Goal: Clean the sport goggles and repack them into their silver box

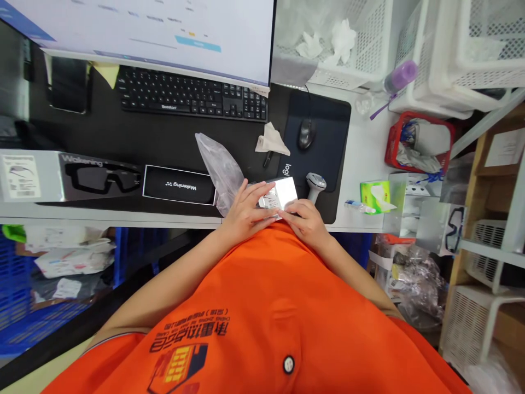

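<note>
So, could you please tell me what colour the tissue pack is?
The tissue pack is mostly bright green, clearest in the head view.

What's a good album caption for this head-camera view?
Left hand and right hand on a small, shiny labelled box, between a plastic bag and a handheld scanner.

Two hands [248,210] [305,220], two Wakening boxes [178,192] [98,191], one keyboard [176,94], one mouse [306,134], one scanner [315,183], one red basket [394,141]

Bright light, glare on silvery box [287,190], washed-out monitor [164,30], stretched edges
</note>
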`<state>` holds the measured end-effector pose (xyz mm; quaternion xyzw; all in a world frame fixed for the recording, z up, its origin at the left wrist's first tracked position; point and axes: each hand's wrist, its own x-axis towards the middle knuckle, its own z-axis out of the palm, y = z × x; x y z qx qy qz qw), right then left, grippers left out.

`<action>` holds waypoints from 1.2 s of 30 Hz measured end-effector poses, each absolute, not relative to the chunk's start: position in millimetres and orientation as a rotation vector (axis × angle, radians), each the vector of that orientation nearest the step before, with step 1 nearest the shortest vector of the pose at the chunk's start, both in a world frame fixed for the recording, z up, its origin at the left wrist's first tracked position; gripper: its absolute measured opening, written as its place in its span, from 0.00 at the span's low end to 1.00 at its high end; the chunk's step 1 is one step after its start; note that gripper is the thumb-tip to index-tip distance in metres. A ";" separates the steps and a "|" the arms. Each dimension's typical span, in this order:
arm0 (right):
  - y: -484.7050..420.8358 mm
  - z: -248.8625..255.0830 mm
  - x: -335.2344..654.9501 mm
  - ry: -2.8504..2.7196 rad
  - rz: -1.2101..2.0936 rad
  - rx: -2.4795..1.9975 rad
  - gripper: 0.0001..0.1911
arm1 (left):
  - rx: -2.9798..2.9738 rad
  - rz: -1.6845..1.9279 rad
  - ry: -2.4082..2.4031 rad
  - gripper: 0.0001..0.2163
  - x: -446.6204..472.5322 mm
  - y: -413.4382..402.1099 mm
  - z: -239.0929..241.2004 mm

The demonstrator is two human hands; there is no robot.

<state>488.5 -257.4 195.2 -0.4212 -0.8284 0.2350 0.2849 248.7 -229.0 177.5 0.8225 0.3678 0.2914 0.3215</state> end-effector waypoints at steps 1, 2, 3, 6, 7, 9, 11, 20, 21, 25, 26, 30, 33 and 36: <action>-257.1 194.5 488.2 -2.204 0.629 -1.117 0.16 | 2.167 0.775 0.945 0.12 248.6 -229.3 176.3; -257.0 193.9 487.6 -2.190 0.626 -1.104 0.16 | 2.172 0.798 0.925 0.12 248.8 -230.0 175.2; -257.2 193.8 486.8 -2.174 0.622 -1.091 0.16 | 2.169 0.831 0.913 0.13 249.2 -231.1 174.2; -258.2 197.0 484.4 -2.132 0.644 -1.105 0.15 | 2.075 0.934 0.971 0.17 252.0 -235.4 172.7; -258.2 199.4 483.7 -2.126 0.669 -1.129 0.14 | 2.029 0.957 1.013 0.19 253.2 -236.6 172.7; -256.7 205.6 482.1 -2.122 0.720 -1.200 0.12 | 1.957 0.977 1.081 0.26 255.6 -238.2 172.6; -252.4 211.8 480.5 -2.139 0.740 -1.256 0.11 | 1.932 0.992 1.097 0.31 257.5 -238.5 172.3; -226.5 217.4 474.8 -2.455 0.588 -1.193 0.12 | 1.949 1.006 1.074 0.38 258.1 -237.7 170.5; -225.5 217.4 474.9 -2.472 0.588 -1.185 0.13 | 1.953 1.013 1.068 0.39 257.8 -238.0 170.3; -222.4 216.3 475.6 -2.498 0.640 -1.151 0.15 | 1.944 1.031 1.050 0.38 257.7 -239.2 168.5; -221.7 215.7 475.9 -2.494 0.659 -1.135 0.15 | 1.942 1.027 1.049 0.38 257.8 -239.4 167.9; -219.1 212.6 476.6 -2.470 0.710 -1.086 0.14 | 1.938 1.015 1.051 0.38 258.0 -239.7 166.6; -217.9 211.2 476.7 -2.448 0.725 -1.065 0.14 | 1.934 1.042 1.031 0.39 257.9 -239.3 166.2; -217.1 210.1 476.8 -2.451 0.724 -1.044 0.15 | 1.936 1.067 1.011 0.39 258.0 -239.0 166.0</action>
